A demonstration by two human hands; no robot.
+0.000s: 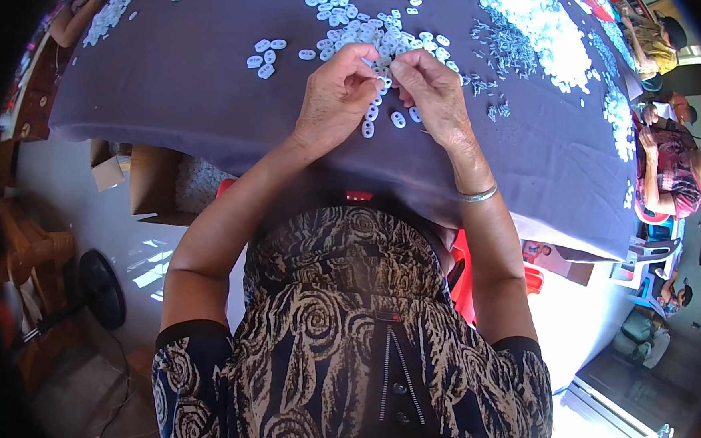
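Observation:
Above the near part of the table, my left hand (336,95) has its thumb and forefinger pinched together. Close beside it, my right hand (433,93), with a bracelet on the wrist, is also pinched, its fingertips nearly meeting the left ones. What each hand holds is too small and too hidden to make out. Around and under the fingertips lie many small white oval pieces with two holes, in a loose pile (347,36). A few white pieces (398,120) lie nearer to me, below the hands. Small grey metal-looking pins (508,47) are spread to the right of my right hand.
A dark cloth (221,74) covers the table. A bright heap of white pieces (548,38) runs along its right side. Several ovals (264,60) lie apart at left. Below stand an open cardboard box (151,179) and a black fan (102,290). Other people (672,167) sit at right.

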